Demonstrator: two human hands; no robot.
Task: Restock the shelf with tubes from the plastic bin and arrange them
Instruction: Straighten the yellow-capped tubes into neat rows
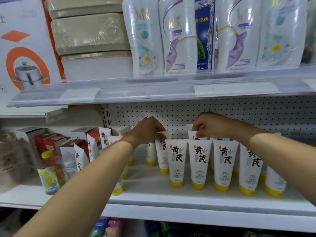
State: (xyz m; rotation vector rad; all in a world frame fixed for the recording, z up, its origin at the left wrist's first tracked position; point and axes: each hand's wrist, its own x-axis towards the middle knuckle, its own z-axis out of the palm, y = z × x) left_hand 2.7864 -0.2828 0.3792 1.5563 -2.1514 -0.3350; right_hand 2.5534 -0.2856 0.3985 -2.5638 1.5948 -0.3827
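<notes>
While 黄芪 tubes (yellow caps down) line the shelf, left hand and, at its 3 o'clock, right hand each pinch one.

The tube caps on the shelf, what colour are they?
Yellow caps, clearest in the head view.

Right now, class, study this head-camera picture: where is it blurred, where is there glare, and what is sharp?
Head view: the brownish container at far left is smeared by blur; glare streaks the clear wrap on the white shampoo bottles; the white yellow-capped plastic tubes are sharp.
</notes>
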